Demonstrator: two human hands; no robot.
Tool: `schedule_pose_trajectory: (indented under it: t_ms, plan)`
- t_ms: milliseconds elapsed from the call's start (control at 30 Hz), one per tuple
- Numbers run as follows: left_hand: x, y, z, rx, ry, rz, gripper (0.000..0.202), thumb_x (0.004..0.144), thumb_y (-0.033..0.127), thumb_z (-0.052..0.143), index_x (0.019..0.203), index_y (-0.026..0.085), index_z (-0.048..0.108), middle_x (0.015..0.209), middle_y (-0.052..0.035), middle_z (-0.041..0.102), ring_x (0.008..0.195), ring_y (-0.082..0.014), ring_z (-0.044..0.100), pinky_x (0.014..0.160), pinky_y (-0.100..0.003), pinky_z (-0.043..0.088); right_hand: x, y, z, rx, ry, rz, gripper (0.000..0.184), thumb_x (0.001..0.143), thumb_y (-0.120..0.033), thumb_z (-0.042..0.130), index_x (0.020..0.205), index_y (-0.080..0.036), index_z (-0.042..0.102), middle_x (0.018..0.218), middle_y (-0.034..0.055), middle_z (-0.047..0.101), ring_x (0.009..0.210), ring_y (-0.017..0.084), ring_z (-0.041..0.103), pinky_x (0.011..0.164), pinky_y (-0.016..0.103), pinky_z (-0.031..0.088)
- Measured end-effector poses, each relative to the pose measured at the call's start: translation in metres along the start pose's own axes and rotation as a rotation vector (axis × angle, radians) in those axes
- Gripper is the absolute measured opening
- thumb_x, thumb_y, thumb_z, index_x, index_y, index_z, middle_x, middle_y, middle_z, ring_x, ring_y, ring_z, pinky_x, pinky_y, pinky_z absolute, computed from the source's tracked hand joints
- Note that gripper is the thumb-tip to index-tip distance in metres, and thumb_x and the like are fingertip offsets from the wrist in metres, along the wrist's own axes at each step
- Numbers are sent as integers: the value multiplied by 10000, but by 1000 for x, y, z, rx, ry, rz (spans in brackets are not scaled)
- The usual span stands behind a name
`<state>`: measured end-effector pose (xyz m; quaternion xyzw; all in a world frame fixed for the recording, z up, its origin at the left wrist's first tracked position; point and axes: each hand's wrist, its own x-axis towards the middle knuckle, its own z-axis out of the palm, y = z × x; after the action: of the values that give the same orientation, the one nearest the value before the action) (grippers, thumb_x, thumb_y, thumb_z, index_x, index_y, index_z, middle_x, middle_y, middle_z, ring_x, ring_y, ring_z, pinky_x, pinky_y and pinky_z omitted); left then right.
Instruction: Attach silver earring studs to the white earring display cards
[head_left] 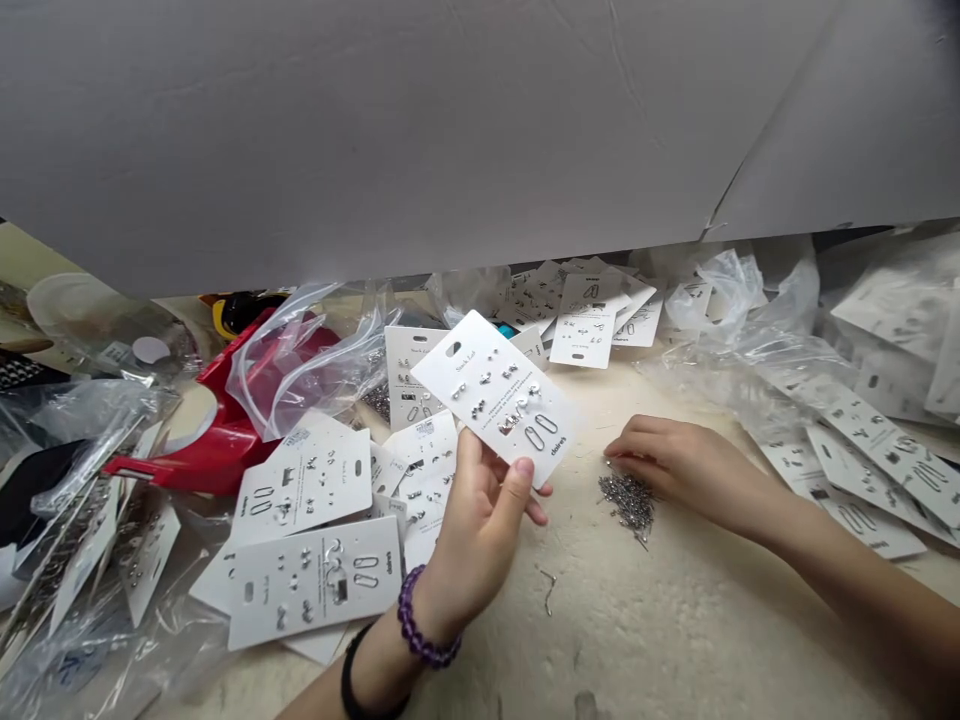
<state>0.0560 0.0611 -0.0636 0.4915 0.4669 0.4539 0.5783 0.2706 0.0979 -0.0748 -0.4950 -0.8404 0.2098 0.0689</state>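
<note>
My left hand point(480, 530) holds up a white earring card point(499, 395) by its lower edge, thumb on the front near the corner. Small silver studs and two oval hoops are fixed on the card. My right hand point(679, 465) lies palm down on the pale table, its fingertips curled together over a small heap of tiny silver metal pieces point(628, 500); whether it pinches one is hidden. A purple bead bracelet and a black band are on my left wrist.
Several more earring cards point(311, 575) lie piled at the left, back point(592, 320) and right point(877, 450), many among clear plastic bags. A red plastic thing point(217, 445) sits at the left. A large grey sheet point(450, 130) overhangs the back. One bent metal piece point(549, 590) lies near my left wrist.
</note>
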Motion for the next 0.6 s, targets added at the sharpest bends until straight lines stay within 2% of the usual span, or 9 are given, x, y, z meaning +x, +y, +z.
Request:
schedule_pose_trajectory:
  t_ms: [100, 200, 267, 333, 467, 600]
  plan:
    - [-8, -1, 7, -53, -118, -84, 326, 854, 313, 426, 1144, 222, 309, 1069, -84, 502, 682, -97, 552, 475, -191, 511, 1, 2, 1, -1, -24, -41, 203, 860, -193, 435, 873, -199, 638, 881, 38, 598, 723, 161, 565, 571, 248, 420]
    - [-11, -7, 12, -86, -192, -138, 288, 861, 310, 413, 1119, 206, 335, 1088, -90, 502, 735, -105, 548, 571, -232, 541, 2, 3, 1, -28, -51, -83, 222, 841, -135, 421, 867, -201, 632, 911, 40, 588, 733, 155, 558, 587, 238, 411]
    - [-10, -12, 12, -70, -161, -106, 280, 865, 291, 412, 1124, 207, 349, 1154, -92, 480, 879, -136, 534, 667, -251, 536, 2, 4, 1, -72, -62, -101, 220, 842, -141, 427, 880, -210, 633, 904, 39, 584, 718, 149, 553, 570, 228, 397]
    - [-6, -16, 10, -34, -96, -49, 286, 864, 277, 420, 1135, 212, 357, 1201, -88, 460, 980, -167, 500, 704, -263, 521, 2, 4, 1, -122, -61, -118, 197, 849, -170, 448, 895, -222, 632, 894, 33, 578, 693, 139, 543, 539, 217, 373]
    - [1, -17, 4, 17, 4, 40, 320, 863, 272, 424, 1171, 236, 342, 1214, -70, 460, 1002, -181, 492, 705, -286, 517, 3, 3, 2, -219, -76, -164, 174, 839, -148, 472, 870, -226, 625, 874, 21, 561, 661, 124, 519, 492, 202, 322]
    - [1, -17, 2, 39, 10, 44, 328, 864, 277, 425, 1177, 250, 330, 1145, -55, 487, 995, -179, 495, 703, -299, 516, 4, 4, 0, -218, -93, -177, 147, 856, -165, 445, 833, -186, 589, 852, 25, 540, 647, 118, 505, 490, 212, 327]
